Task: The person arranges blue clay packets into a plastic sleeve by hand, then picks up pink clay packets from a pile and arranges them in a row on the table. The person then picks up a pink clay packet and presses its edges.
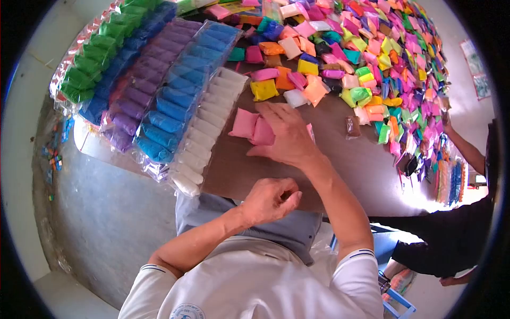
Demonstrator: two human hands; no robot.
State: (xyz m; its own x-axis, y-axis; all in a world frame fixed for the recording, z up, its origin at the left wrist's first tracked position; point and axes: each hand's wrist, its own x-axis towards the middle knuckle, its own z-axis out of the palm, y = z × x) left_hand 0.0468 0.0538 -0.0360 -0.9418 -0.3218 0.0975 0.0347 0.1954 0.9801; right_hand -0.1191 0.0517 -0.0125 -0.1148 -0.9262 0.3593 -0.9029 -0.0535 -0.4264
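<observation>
My right hand (289,133) reaches over the table, its thumb and fingers around soft pink packets (263,132). Another pink packet (244,124) lies against them on the left, and a bit of pink shows past the hand's right side. The palm side is hidden. My left hand (272,200) is curled into a loose fist at the table's near edge, with a dark hollow between thumb and fingers and nothing seen in it.
Long clear bags of white (204,125), blue (175,101), purple and green packets are lined up at the left. A large heap of coloured packets (366,64) covers the back and right. One brown packet (353,127) lies apart. Another person (451,234) is at the right.
</observation>
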